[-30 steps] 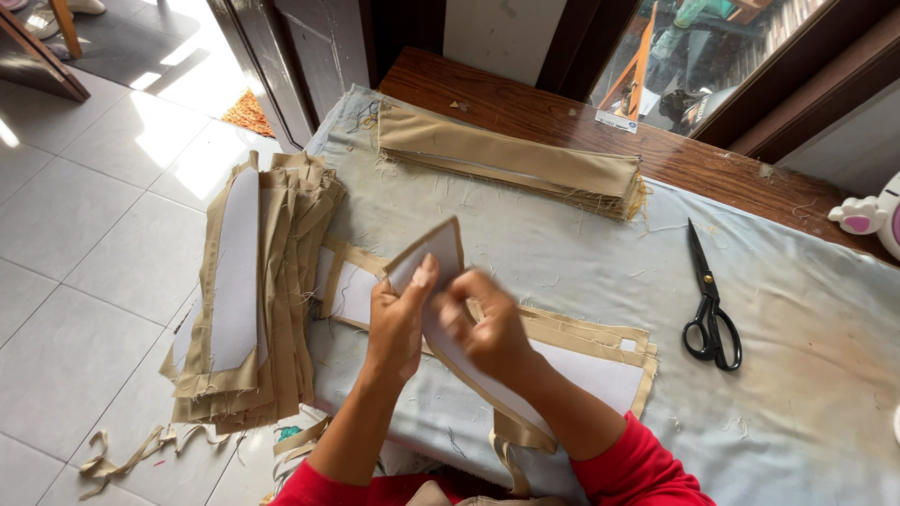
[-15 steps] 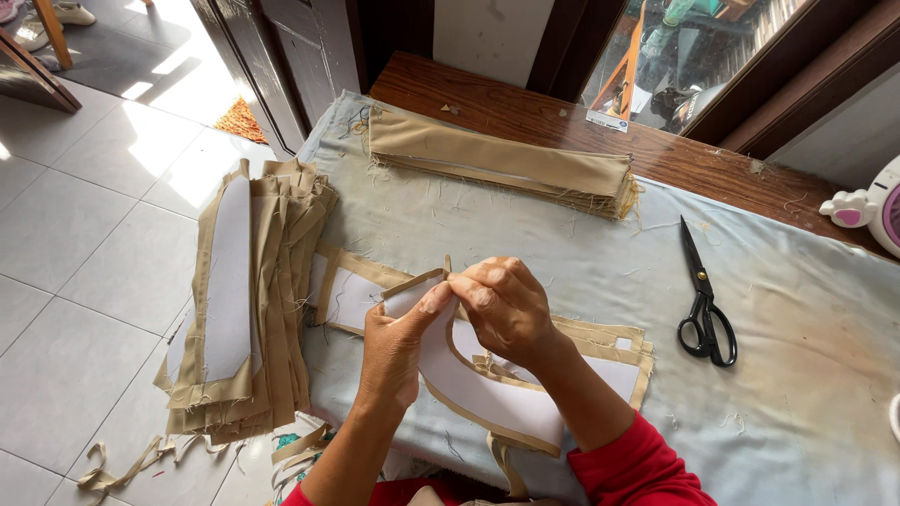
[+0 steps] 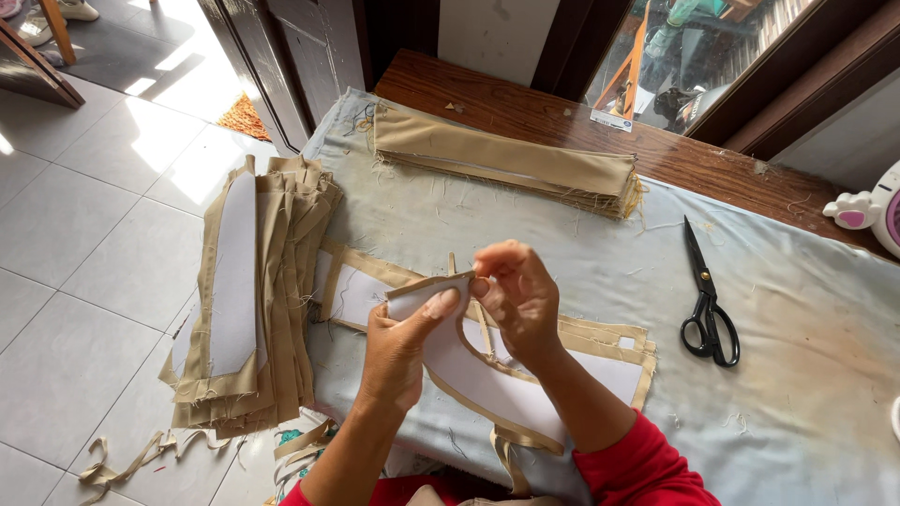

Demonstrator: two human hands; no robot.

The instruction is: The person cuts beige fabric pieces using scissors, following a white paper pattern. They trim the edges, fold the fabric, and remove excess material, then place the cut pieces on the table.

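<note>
My left hand (image 3: pixel 401 349) and my right hand (image 3: pixel 518 302) together pinch the top end of a curved tan fabric piece (image 3: pixel 469 375) backed with white interfacing, held just above the table. The left thumb presses on the white side; the right fingers grip the tan edge at the tip. Under it lies a flat tan and white piece (image 3: pixel 600 361) on the pale cloth-covered table (image 3: pixel 806 403). Both arms come from the bottom edge, the right one in a red sleeve (image 3: pixel 642 464).
A stack of tan pieces with white interfacing (image 3: pixel 246 300) overhangs the table's left edge. A folded tan fabric pile (image 3: pixel 506 161) lies at the back. Black scissors (image 3: pixel 708 305) rest at right. Fabric scraps (image 3: pixel 131 459) hang toward the tiled floor. A white and pink object (image 3: pixel 867 211) sits far right.
The hands have turned and lowered the curved piece from an upright hold to a flatter one, and the right hand has shifted to the tip of its tan edge.
</note>
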